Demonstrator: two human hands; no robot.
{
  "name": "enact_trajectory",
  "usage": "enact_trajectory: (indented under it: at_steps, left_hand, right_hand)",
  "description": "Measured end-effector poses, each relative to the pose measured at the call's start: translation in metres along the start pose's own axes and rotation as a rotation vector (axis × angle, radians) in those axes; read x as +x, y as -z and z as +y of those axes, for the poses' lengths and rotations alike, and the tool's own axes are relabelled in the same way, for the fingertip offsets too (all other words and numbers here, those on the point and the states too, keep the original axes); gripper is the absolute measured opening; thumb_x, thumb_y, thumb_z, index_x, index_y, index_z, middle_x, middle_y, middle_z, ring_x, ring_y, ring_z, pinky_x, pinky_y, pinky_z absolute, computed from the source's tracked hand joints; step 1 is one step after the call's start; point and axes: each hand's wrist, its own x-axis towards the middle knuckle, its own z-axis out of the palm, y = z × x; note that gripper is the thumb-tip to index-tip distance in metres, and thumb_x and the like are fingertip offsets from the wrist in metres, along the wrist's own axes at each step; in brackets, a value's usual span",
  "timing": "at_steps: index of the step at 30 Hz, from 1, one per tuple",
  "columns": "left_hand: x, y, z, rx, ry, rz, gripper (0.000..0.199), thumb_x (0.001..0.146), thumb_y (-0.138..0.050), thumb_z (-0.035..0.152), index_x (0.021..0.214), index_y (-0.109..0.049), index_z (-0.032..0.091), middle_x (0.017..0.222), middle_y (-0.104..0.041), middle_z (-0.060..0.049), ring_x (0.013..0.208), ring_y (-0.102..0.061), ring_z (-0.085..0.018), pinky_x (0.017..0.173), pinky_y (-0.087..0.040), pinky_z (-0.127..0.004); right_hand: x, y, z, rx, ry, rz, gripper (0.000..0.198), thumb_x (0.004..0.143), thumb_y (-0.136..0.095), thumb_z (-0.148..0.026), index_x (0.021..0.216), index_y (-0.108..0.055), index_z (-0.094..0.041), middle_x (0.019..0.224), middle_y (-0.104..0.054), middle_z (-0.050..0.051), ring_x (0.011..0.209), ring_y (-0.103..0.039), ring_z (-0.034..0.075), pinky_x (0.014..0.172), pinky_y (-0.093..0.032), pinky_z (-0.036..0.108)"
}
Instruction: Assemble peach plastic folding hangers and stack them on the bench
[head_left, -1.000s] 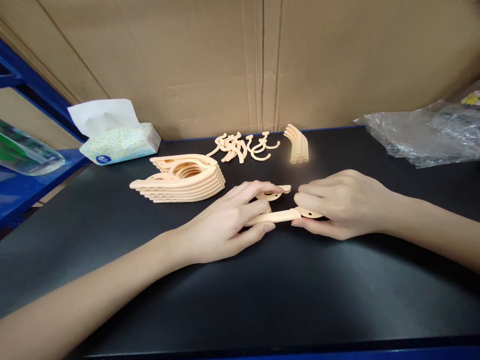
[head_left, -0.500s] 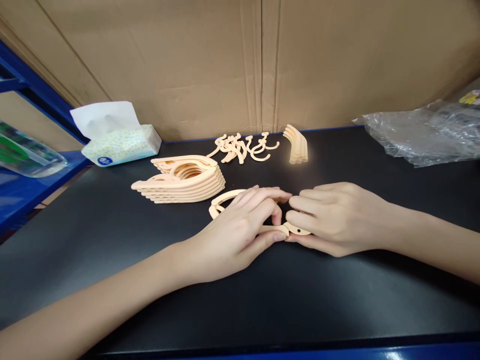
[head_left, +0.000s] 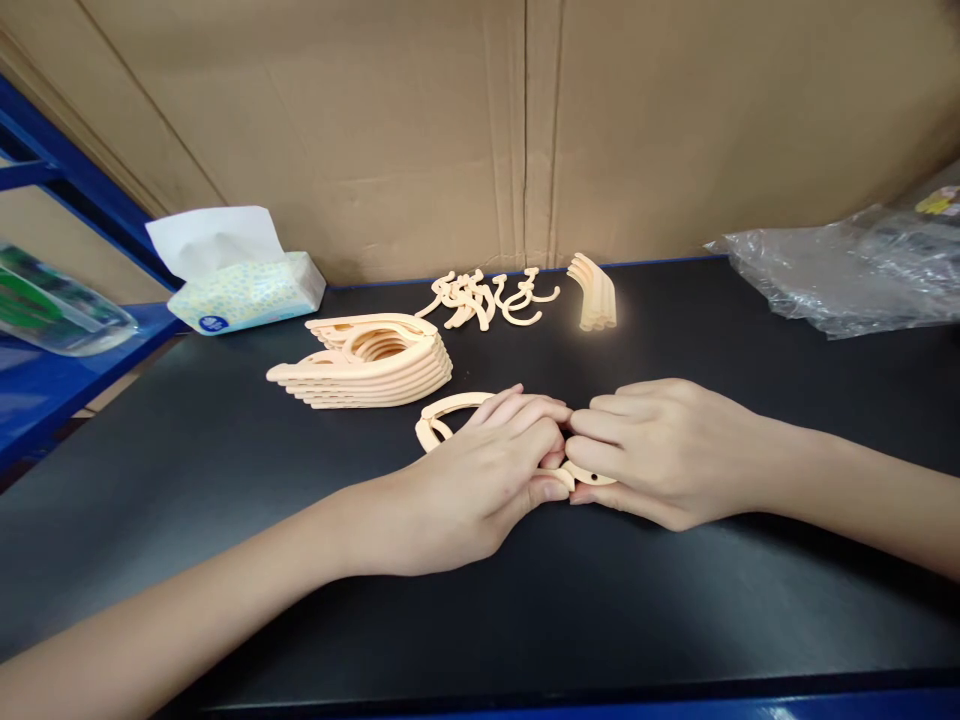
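Observation:
Low over the black table, my left hand [head_left: 480, 490] is closed on a beige plastic folding hanger [head_left: 456, 403]. Its curved frame shows beyond my knuckles; my palm hides the rest. Right against it, my right hand [head_left: 671, 455] grips a beige hanger arm [head_left: 585, 474] with a small dark hole. The arm's end meets the part between my left thumb and fingers; whether they are joined I cannot tell. Behind my left hand lies a stack of folded hangers [head_left: 360, 370]. Several loose hanger hooks [head_left: 517, 300] are heaped farther back, beside a bundle of curved arm pieces [head_left: 596, 295].
A tissue pack [head_left: 255, 295] stands at the back left, near a blue shelf frame [head_left: 82, 210] with a clear bottle [head_left: 67, 310] on it. Crumpled clear plastic [head_left: 825, 270] lies at the back right. Cardboard [head_left: 375, 130] closes off the rear.
Both hands, with the hanger parts, have come slightly nearer to me. My left fingers have curled in tighter towards the right hand. The things behind stay put.

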Motion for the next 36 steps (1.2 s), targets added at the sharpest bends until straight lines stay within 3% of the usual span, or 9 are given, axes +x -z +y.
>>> enact_trajectory:
  at_steps: [5, 11, 18, 23, 28, 33, 36]
  left_hand:
    - [0.0, 0.0, -0.001, 0.002, -0.034, 0.004, 0.01, 0.099, -0.04, 0.019, 0.09, -0.045, 0.019, 0.116, -0.052, -0.009, 0.115, -0.046, -0.02, 0.114, -0.027, -0.044]
    - [0.0, 0.0, -0.001, -0.035, -0.002, -0.01, 0.01, 0.1, -0.038, 0.018, 0.093, -0.045, 0.019, 0.117, -0.051, -0.008, 0.117, -0.044, -0.018, 0.118, -0.018, -0.046]
    - [0.0, -0.003, 0.003, 0.0, 0.028, 0.069, 0.014, 0.101, -0.038, 0.022, 0.088, -0.042, 0.021, 0.116, -0.056, -0.005, 0.115, -0.049, -0.016, 0.118, -0.02, -0.044]
    - [0.0, -0.003, -0.003, 0.137, 0.003, 0.178, 0.017, 0.1, -0.045, 0.035, 0.091, -0.048, 0.02, 0.133, -0.052, -0.009, 0.129, -0.041, -0.021, 0.108, -0.034, -0.04]
    - [-0.003, 0.0, -0.011, 0.21, -0.017, 0.204, 0.03, 0.092, -0.055, 0.05, 0.096, -0.055, 0.019, 0.146, -0.042, -0.013, 0.141, -0.029, -0.029, 0.115, -0.024, -0.052]
    - [-0.004, 0.0, -0.015, 0.163, 0.002, 0.163, 0.021, 0.099, -0.046, 0.037, 0.094, -0.057, 0.02, 0.148, -0.038, -0.011, 0.136, -0.037, -0.026, 0.111, -0.034, -0.048]
    - [-0.004, 0.0, -0.014, 0.148, 0.005, 0.176, 0.019, 0.1, -0.045, 0.034, 0.093, -0.056, 0.02, 0.148, -0.037, -0.01, 0.135, -0.037, -0.026, 0.114, -0.03, -0.051]
  right_hand:
    - [0.0, 0.0, 0.0, 0.035, -0.009, 0.0, 0.035, 0.1, -0.035, -0.032, 0.072, -0.053, -0.019, 0.066, -0.057, -0.001, 0.056, -0.046, 0.014, 0.054, -0.028, 0.03]
    - [0.001, 0.0, 0.0, 0.039, -0.023, 0.003, 0.038, 0.1, -0.034, -0.032, 0.07, -0.054, -0.019, 0.065, -0.058, 0.0, 0.055, -0.046, 0.014, 0.055, -0.029, 0.029]
    - [0.0, -0.001, 0.002, 0.057, -0.05, -0.015, 0.039, 0.1, -0.033, -0.031, 0.069, -0.053, -0.018, 0.061, -0.058, 0.0, 0.052, -0.047, 0.013, 0.053, -0.028, 0.029]
    - [-0.004, -0.003, 0.009, 0.235, -0.112, -0.061, 0.036, 0.099, -0.035, -0.03, 0.07, -0.052, -0.018, 0.06, -0.055, -0.001, 0.05, -0.045, 0.011, 0.049, -0.023, 0.027]
    - [-0.007, -0.002, 0.017, 0.399, -0.192, -0.069, 0.036, 0.098, -0.04, -0.033, 0.065, -0.045, -0.019, 0.054, -0.046, -0.005, 0.046, -0.035, 0.008, 0.047, -0.02, 0.025]
    - [-0.005, 0.004, 0.022, 0.551, -0.294, -0.153, 0.04, 0.098, -0.039, -0.037, 0.062, -0.037, -0.019, 0.052, -0.033, -0.007, 0.045, -0.03, 0.007, 0.048, -0.021, 0.024]
    - [-0.003, 0.008, 0.024, 0.648, -0.342, -0.233, 0.04, 0.099, -0.04, -0.038, 0.064, -0.036, -0.019, 0.052, -0.03, -0.008, 0.045, -0.03, 0.006, 0.049, -0.022, 0.024]
